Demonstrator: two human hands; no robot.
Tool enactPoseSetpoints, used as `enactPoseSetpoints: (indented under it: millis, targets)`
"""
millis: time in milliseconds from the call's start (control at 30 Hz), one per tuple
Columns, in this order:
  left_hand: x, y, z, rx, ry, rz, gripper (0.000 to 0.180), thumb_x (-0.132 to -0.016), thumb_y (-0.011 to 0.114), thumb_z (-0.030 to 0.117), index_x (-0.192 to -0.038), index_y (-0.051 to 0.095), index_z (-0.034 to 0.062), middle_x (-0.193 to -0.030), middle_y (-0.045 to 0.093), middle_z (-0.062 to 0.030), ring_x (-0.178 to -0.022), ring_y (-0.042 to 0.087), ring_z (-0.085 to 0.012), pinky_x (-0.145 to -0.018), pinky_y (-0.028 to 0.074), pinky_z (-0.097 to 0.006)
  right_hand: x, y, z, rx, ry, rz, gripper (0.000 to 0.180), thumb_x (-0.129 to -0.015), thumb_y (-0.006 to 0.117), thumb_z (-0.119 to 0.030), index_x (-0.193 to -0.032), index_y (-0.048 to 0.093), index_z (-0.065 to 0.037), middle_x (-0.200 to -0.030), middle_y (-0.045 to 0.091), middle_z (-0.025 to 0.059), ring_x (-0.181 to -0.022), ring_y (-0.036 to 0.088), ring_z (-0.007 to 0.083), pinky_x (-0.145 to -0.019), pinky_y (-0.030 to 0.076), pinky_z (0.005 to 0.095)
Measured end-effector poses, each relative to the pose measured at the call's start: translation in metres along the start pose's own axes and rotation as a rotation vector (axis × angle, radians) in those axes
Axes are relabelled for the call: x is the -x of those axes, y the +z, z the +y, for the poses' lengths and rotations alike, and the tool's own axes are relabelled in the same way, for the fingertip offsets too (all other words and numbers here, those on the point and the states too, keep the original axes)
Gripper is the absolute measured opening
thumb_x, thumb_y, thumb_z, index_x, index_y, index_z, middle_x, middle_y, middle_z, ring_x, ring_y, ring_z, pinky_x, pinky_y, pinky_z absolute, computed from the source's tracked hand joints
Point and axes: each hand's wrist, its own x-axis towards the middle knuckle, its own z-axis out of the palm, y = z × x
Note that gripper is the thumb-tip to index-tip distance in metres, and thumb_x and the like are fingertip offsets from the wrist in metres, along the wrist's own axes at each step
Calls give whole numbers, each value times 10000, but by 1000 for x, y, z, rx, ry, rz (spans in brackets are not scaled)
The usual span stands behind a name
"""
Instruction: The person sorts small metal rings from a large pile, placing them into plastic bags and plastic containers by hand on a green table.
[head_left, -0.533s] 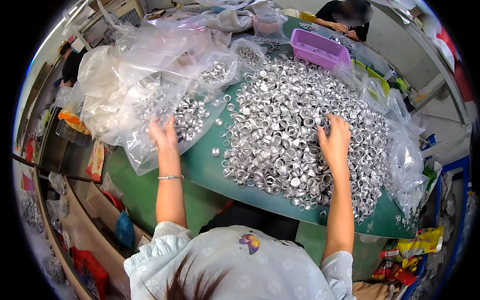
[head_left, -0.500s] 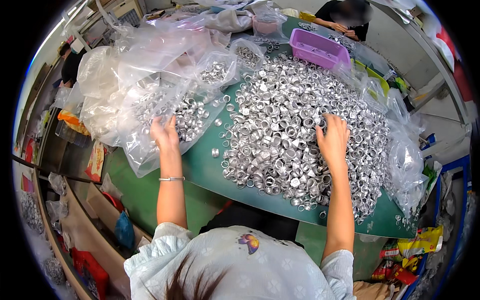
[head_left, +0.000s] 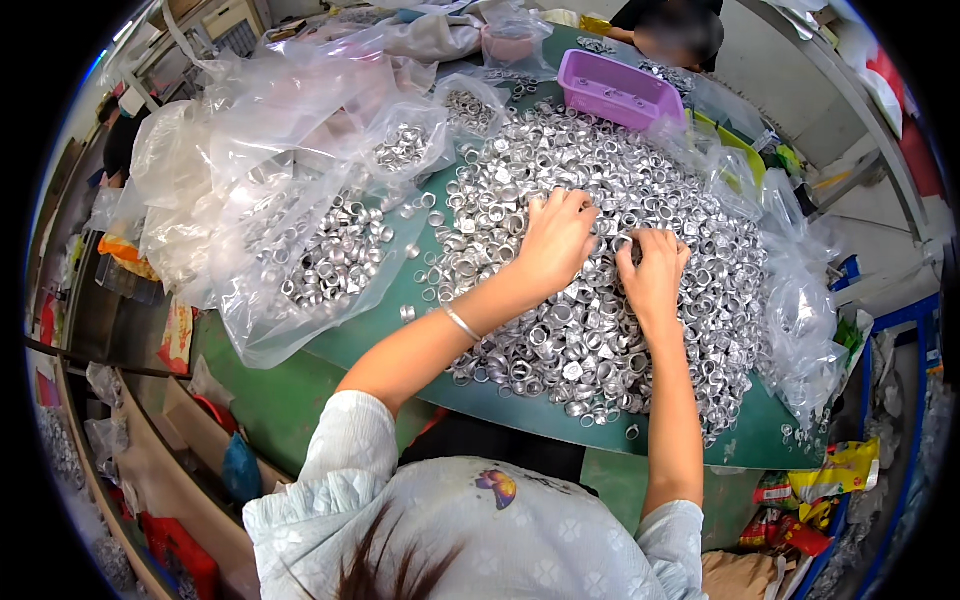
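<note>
I see 1 big heap of metal rings [head_left: 600,240] mid-bench [head_left: 420,330], 1 purple tray [head_left: 618,92]. Both hands palm-down on heap: left hand [head_left: 555,240] & right hand [head_left: 655,272], fingers curled; grip – can't tell.

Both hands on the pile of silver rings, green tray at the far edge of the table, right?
Not quite: the tray is purple, not green, as the head view shows. The rest holds: left hand and right hand rest on the pile of silver rings.
</note>
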Motion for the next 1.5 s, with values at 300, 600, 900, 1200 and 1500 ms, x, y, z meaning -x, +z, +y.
enactPoseSetpoints:
  millis: [300, 600, 900, 1200, 1500]
  targets:
    - [-11, 0, -5, 467, -241, 19, 227, -803, 580, 67, -1022, 596, 7, -1035, 566, -55, -863, 567, -177, -716, 425, -329, -6, -33, 35, -1551, 687, 105, 279, -822, 450, 6, -1093, 504, 43, -955, 589, 146, -717, 576, 177, -585, 465, 275]
    - [-8, 21, -33, 437, -238, 48, 269, -675, 581, 87, -929, 625, 9, -990, 557, -127, -1022, 469, -301, -915, 380, -410, -12, -15, -19, -133, -31, -198, 385, -745, 696, -236, -1023, 594, 11, -929, 568, 166, -865, 542, 305, -767, 442, 395]
    - [-58, 99, -2, -300, 213, -276, 255, -580, 658, 263, -715, 697, 50, -814, 649, -140, -872, 577, -296, -753, 441, -399, -18, -6, 81, -593, 400, -262, 342, -846, 616, -280, -993, 629, 28, -916, 635, 133, -772, 592, 241, -674, 496, 351]
    - [-53, 23, 5, 1563, -637, -59, 123, -671, 612, 61, -719, 593, -51, -685, 580, -121, -646, 579, -197, -478, 474, -350, -10, -44, 79, -1906, 835, -252, 213, -836, 586, -281, -747, 496, -109, -738, 482, 52, -631, 434, 185, -572, 393, 333]
    - [79, -42, 25, 2345, -846, -88, 201, -860, 556, 92, -982, 596, -63, -1064, 574, -115, -998, 558, -234, -909, 458, -361, -1, -20, 32, -1316, 676, -411, 124, -875, 554, -136, -865, 595, -20, -554, 398, -55, -478, 325, 42, -445, 259, 209]
